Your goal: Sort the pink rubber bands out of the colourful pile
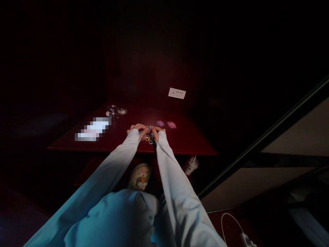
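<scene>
A loose pile of small coloured hair ties (147, 139), yellow, purple and dark ones among them, lies near the front edge of the dark red table (123, 142). Over this pile, my left hand (138, 128) has its fingers bent and pinched together. Close beside it my right hand (157, 130) is also closed in a pinch. Between the fingertips shows a pale ring-like hair tie (148, 128), small and partly hidden by the fingers. Beyond my right hand are a purple heap (160, 123) and a pink heap (171, 125) of similar small bands.
A bright blurred-out rectangle (94, 129) lies on the table's left side. Behind it stand a clear jar (112, 110) and a round clear lid (122, 111). A wall socket (177, 93) is at the back. Below the table are a lidded cup (192, 166) and a decorated clog (140, 176).
</scene>
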A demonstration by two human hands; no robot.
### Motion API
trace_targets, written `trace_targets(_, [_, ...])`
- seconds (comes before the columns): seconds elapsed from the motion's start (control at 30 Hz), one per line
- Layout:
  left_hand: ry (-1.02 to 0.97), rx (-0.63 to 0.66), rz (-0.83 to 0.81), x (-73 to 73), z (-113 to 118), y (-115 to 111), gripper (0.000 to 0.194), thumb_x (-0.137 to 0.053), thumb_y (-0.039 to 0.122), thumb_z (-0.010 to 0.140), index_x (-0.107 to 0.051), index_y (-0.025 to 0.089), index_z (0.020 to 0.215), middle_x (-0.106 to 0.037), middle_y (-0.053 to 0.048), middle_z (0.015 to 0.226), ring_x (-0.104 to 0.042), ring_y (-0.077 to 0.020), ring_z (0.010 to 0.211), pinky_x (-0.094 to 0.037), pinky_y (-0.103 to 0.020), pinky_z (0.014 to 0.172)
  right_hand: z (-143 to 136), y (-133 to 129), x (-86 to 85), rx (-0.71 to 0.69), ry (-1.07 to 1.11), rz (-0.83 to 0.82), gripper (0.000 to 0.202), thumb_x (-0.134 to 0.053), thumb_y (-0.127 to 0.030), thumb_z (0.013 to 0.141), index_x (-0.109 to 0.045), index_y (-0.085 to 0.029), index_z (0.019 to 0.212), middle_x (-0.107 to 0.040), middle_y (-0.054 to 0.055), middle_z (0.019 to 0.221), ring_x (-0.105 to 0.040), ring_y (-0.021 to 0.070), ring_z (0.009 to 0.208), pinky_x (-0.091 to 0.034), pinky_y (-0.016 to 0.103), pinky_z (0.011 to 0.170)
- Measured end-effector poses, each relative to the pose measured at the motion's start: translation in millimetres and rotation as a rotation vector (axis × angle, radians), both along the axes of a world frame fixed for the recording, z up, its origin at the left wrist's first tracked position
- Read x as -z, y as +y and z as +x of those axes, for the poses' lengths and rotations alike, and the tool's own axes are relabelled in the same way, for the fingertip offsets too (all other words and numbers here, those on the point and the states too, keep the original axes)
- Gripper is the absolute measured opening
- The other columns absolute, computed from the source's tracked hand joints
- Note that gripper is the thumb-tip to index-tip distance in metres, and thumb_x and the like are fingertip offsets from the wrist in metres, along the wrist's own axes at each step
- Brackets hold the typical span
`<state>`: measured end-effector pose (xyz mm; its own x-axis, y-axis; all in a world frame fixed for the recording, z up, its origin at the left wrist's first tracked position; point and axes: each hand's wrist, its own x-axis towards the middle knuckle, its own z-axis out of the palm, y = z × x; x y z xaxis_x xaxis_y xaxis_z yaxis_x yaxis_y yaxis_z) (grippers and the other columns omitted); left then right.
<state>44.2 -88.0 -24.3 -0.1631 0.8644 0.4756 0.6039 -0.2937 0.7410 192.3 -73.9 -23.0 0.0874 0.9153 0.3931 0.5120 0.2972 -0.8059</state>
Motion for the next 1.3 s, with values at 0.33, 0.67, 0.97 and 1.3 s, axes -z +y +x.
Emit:
trace_targets(0.33, [-0.026,0.008,0.010,0.1,2,-1,0.014,-0.065,0.022,0.090,-0.073,0.025,0.079,-0.078,0.000,0.108,-0.064,-0.0245,0.106,-0.038,-0.042,0.101,-2,-6,-6.6,0.005,0.058,-0.001,0.019,-0.067,-0.029,0.085,-0.070,-0.025,0.067,-0.071,0.002,0.083,-0.057,0.0240,0.103,-0.046,0.033,0.097])
trace_targets(0.67, [-0.016,-0.006,0.026,0.6,2,-1,0.017,-0.062,0.025,0.091,-0.073,0.026,0.079,-0.077,-0.001,0.106,-0.062,-0.0246,0.104,-0.039,-0.041,0.098,-3,-6,0.0,0.004,-0.022,0.071,0.024,-0.061,-0.041,0.093,-0.072,-0.026,0.078,-0.072,0.003,0.089,-0.056,0.0233,0.102,-0.042,0.033,0.094])
trace_targets(0.97, [-0.011,-0.022,0.016,-3.4,3,-4,0.016,-0.062,0.025,0.092,-0.071,0.025,0.079,-0.076,0.000,0.106,-0.061,-0.0247,0.103,-0.036,-0.042,0.098,-2,-7,-3.6,0.007,-0.071,0.079,0.025,-0.060,-0.038,0.094,-0.068,-0.025,0.075,-0.071,0.002,0.092,-0.051,0.0227,0.100,-0.039,0.032,0.092])
trace_targets(1.3, [-0.029,-0.023,-0.008,-4.9,4,-4,0.018,-0.057,0.024,0.094,-0.070,0.025,0.081,-0.075,-0.001,0.108,-0.061,-0.0244,0.103,-0.036,-0.042,0.099,-4,-11,-5.3,0.015,-0.067,0.101,0.026,-0.058,-0.036,0.097,-0.069,-0.025,0.077,-0.072,0.004,0.092,-0.053,0.0238,0.102,-0.040,0.033,0.095])
